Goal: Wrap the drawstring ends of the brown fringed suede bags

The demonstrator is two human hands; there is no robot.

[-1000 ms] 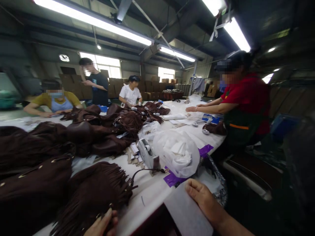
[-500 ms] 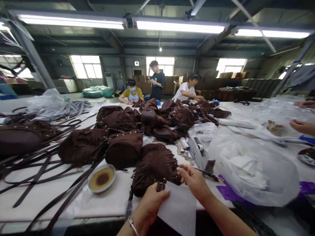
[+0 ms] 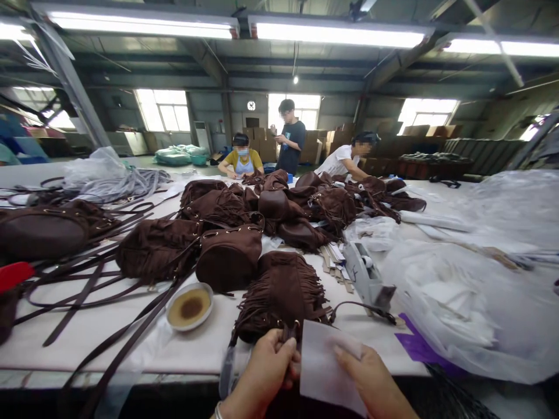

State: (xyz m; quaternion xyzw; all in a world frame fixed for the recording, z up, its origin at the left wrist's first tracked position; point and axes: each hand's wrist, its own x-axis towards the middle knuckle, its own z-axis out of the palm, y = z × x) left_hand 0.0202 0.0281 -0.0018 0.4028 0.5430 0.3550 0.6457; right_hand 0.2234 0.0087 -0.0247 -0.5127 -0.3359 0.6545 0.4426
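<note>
My left hand [image 3: 273, 364] is closed at the near end of a dark brown fringed bag [image 3: 286, 285], pinching a short brown leather piece [image 3: 289, 333] beside the gold eyelets. A translucent white sheet [image 3: 318, 355] hangs just right of those fingers. My right hand [image 3: 371, 375] grips this sheet, thumb on its front face; the fingers behind it are hidden. From the bag a thin dark cord [image 3: 362, 304] runs out to the right over the table.
More brown bags [image 3: 229, 256] are heaped behind. Left stands a small dish of yellowish stuff [image 3: 188, 307] among long straps [image 3: 117, 326]. A tape dispenser [image 3: 364, 273] and plastic bags [image 3: 463, 308] lie right. Something red [image 3: 15, 276] enters at left. Three people are beyond the table.
My right hand has come down from beside the bag and now grips the white sheet. The red thing has appeared at left; another person's hands at right have left view.
</note>
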